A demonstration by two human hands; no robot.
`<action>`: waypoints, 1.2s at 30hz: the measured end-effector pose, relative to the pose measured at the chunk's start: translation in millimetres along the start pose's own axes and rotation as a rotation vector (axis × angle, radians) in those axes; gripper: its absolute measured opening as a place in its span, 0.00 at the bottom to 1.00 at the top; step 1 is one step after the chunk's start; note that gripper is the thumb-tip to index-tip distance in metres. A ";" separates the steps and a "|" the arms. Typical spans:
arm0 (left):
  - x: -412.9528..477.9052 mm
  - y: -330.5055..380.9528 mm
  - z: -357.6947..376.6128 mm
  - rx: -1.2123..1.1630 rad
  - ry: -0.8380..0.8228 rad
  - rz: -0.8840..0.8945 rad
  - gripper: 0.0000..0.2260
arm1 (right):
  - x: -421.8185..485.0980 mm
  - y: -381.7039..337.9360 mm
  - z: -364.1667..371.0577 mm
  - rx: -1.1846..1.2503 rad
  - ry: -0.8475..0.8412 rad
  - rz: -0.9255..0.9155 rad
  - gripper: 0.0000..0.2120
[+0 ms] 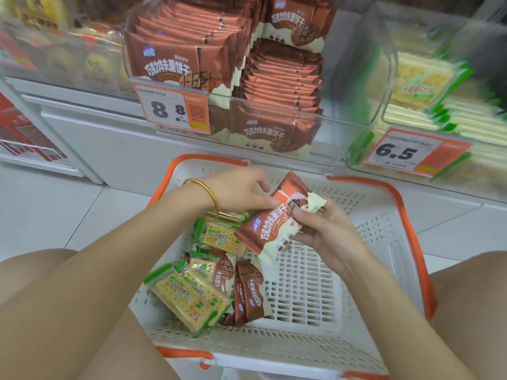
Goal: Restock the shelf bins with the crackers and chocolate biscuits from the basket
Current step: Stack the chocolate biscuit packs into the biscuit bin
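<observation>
Held thing: a small bunch of chocolate biscuit packets [270, 229], lifted clear over the middle of the basket [356, 270]; how many packets are in the bunch cannot be told

Long axis: tilted; the near end hangs over the basket's centre, and the far end points toward the basket's far rim and the shelf beyond it

Left hand [236, 192]: above the basket's far left part; fingers curled over the bunch's far end, pinching it from the top; a gold bangle [208, 193] on the wrist

Right hand [326, 231]: over the basket's centre, on the right side of the bunch; fingers wrapped under and round its edge, thumb on the face; a firm hold, not a wide one

Chocolate bin [345, 124]: straight beyond the basket's far rim and above it, marked by the 8.8 price tag [175, 108]; already well stocked with matching brown packets, some upright in a row, some stacked flat

Cracker bin [389, 78]: beyond the basket's far right corner, with the 6.5 price tag [403, 152]; blurred

Left in the basket: green cracker packets [192, 297] and more brown packets [249, 292], heaped in the basket's left half; the right half shows bare mesh

Deciding relation: the matching bin lies ahead and up along the bunch's own long axis; likely a forward lift with little turning; the left hand, on the far end, is the nearer to the bin

Step judged: sorting chocolate first; crackers not yet taken up
</observation>
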State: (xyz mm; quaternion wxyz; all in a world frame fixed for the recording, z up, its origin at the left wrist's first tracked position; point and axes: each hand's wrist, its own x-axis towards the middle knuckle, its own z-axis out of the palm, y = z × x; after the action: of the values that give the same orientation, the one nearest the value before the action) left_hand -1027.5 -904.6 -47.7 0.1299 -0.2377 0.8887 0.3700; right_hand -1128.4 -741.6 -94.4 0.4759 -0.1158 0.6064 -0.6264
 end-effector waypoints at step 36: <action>14.8 -4.7 -80.8 0.693 1.069 0.297 0.14 | 216.8 -203.7 57.2 -0.554 0.789 -0.519 0.17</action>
State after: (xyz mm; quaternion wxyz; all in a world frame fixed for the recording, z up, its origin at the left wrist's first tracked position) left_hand -1042.2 -970.4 -0.6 -0.3133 -0.2081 0.9219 -0.0933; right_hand -1292.7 -976.8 2.7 -0.0061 -0.1389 0.8328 -0.5358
